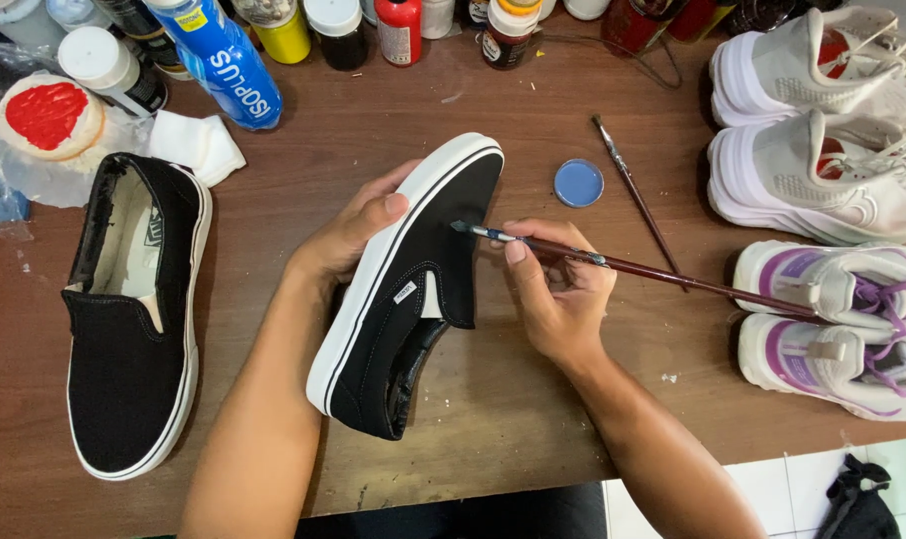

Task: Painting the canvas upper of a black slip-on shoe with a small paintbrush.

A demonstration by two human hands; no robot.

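My left hand (358,230) grips a black slip-on shoe (413,289) with a white sole, holding it tilted on its side above the brown table (513,399). My right hand (558,294) pinches a long dark-handled paintbrush (632,265). The brush tip touches the black canvas near the shoe's toe. The matching black slip-on shoe (133,319) lies flat on the table at the left, apart from both hands.
A small blue lid of paint (579,184) and a second brush (636,200) lie right of the held shoe. Two white sneakers (822,130) and two white-and-purple sneakers (842,319) fill the right side. Paint bottles (343,30) line the back edge. A red-smeared palette (48,115) and white cloth (198,145) sit at back left.
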